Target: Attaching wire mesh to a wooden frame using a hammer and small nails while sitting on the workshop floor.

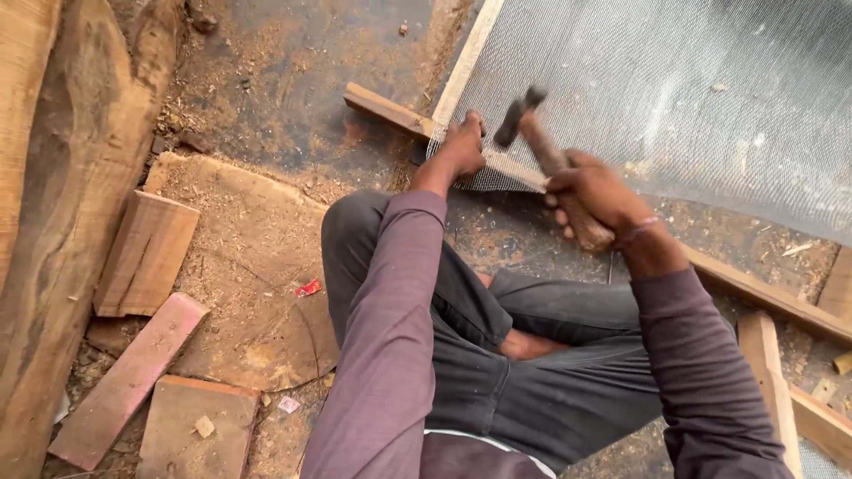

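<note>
Here, right hand (593, 193) gripping wooden-handled hammer (546, 151), left hand (463, 149) pinching fine wire mesh (674, 89).

Wire mesh (692, 98) cut off top-right.

Grey fine-woven mesh (674, 89); pale wooden frame (466, 66); brown hammer (550, 160); mauve sleeves (390, 337).

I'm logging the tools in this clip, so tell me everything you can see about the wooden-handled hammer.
The hammer has a dark metal head and a worn, reddish-brown wooden handle. The right hand grips the handle low down, holding it tilted, head up and to the left, above the grey wire mesh on its pale wooden frame. The head is near the left hand, which rests on the mesh edge.
</note>
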